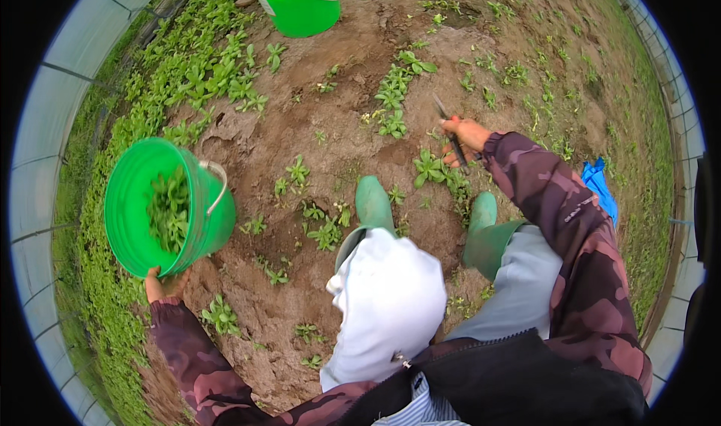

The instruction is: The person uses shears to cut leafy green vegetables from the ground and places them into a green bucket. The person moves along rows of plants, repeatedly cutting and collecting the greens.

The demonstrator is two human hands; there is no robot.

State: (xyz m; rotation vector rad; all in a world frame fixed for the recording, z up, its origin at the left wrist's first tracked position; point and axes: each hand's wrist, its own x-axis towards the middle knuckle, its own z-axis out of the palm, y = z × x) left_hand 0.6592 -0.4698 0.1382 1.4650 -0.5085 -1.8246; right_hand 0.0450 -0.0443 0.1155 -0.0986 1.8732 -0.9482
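My left hand grips the near rim of a green plastic bucket, which is tilted so its mouth faces left. Leafy green plants lie inside against its wall. My right hand is closed around a dark-handled tool with a narrow metal blade, possibly a knife; some red shows by the thumb. That hand is above the soil, just over a low leafy plant. A row of small rosette plants grows a little ahead of it.
Another green bucket with a white handle stands at the top. Dense leafy plants cover the left side. My green rubber boots are planted on bare brown soil among scattered plants. A blue plastic item lies at right, beyond my sleeve.
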